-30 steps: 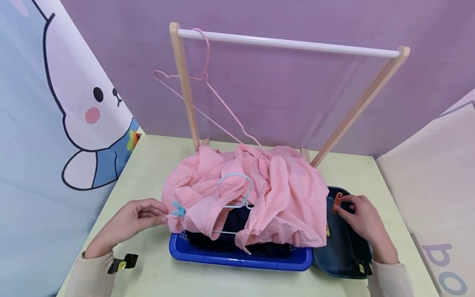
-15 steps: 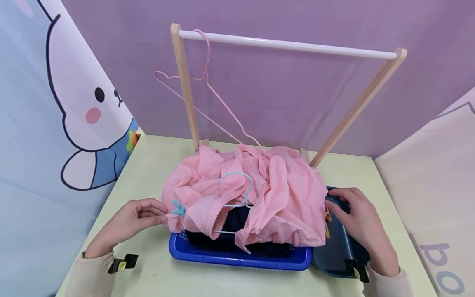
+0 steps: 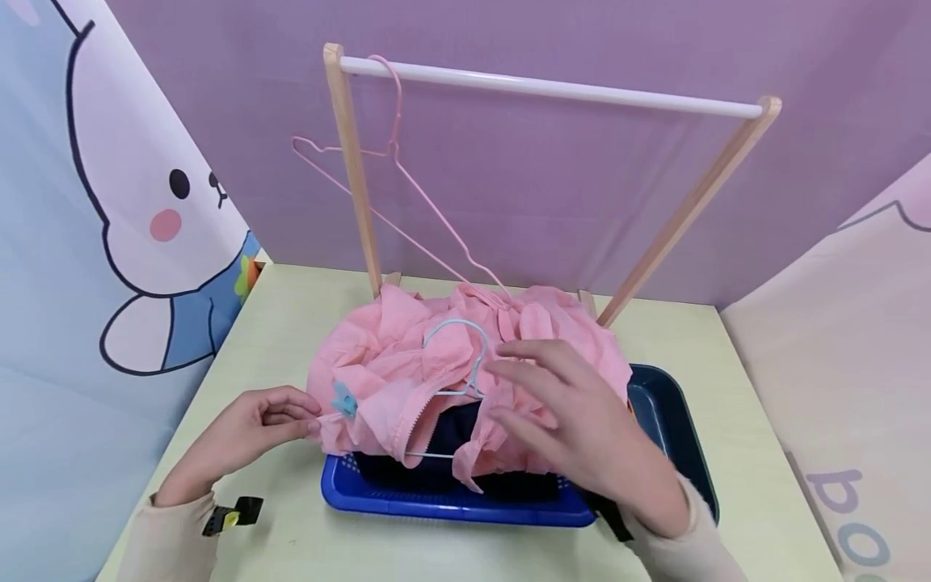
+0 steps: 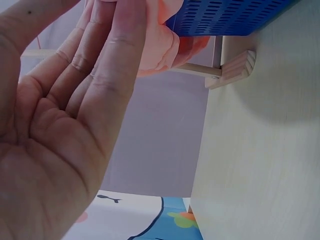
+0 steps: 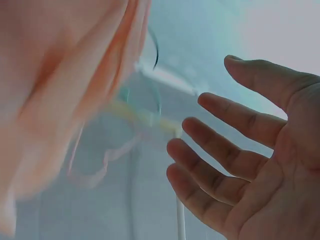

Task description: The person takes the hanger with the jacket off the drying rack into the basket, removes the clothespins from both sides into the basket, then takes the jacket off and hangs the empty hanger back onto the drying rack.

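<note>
A pink zip-up jacket [image 3: 393, 356] lies spread over a blue basket [image 3: 451, 511], and a light blue hanger [image 3: 478, 347] pokes out at its collar. Near the jacket's left edge sits a light blue clothespin [image 3: 345, 399]. With thumb and fingertips my left hand [image 3: 254, 428] pinches that edge; the left wrist view shows the hand's palm side. My right hand [image 3: 589, 420] hovers over the right part of the jacket, its fingers spread and holding nothing. In the right wrist view, the fingers [image 5: 225, 155] are apart from the blurred pink cloth.
Behind the basket stands a rack with a white rail [image 3: 553, 87], where a pink hanger [image 3: 429, 202] hangs at the left. A dark tray [image 3: 680, 412] sits to the right, partly behind my right arm. Dark cloth [image 3: 454, 428] shows in the basket.
My right hand held an orange clothespin over the dark tray, let it go there, and has moved left over the jacket. The left hand keeps its grip.
</note>
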{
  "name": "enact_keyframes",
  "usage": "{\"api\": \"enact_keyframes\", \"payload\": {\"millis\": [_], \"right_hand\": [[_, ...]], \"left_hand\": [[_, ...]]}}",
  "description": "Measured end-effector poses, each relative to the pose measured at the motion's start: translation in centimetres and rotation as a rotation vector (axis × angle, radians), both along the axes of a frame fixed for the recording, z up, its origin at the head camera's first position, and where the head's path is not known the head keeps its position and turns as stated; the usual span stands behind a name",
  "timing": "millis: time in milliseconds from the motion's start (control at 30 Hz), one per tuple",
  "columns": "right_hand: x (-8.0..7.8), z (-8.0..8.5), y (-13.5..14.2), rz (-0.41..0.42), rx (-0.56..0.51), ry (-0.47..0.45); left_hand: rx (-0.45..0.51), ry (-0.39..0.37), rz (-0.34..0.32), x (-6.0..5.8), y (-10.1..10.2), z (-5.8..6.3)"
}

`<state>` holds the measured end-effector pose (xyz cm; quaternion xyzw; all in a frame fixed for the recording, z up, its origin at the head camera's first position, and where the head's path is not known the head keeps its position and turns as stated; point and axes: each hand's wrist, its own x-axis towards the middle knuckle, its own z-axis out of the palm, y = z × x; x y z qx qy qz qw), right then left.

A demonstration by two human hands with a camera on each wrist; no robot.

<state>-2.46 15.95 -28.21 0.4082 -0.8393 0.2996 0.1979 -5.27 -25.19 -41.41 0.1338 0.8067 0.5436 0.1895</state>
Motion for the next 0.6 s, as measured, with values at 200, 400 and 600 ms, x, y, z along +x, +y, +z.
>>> {"api": "enact_keyframes", "payload": {"millis": [200,400,600], "right_hand": [[-0.1,-0.2,-5.0,0.050,0.092,0.036],[-0.2,-1.1,-9.6,-0.029,0.310,0.060],[-1.4,-2.6,-13.3,-0.161,0.514,0.040]], "left_hand": [[0.010,-0.005,-0.005,0.0,0.1,0.0],[0.030,0.002,-0.010,0.0,-0.1,-0.1],[0.030,-0.009,-0.011,0.0,-0.2,-0.2]]}}
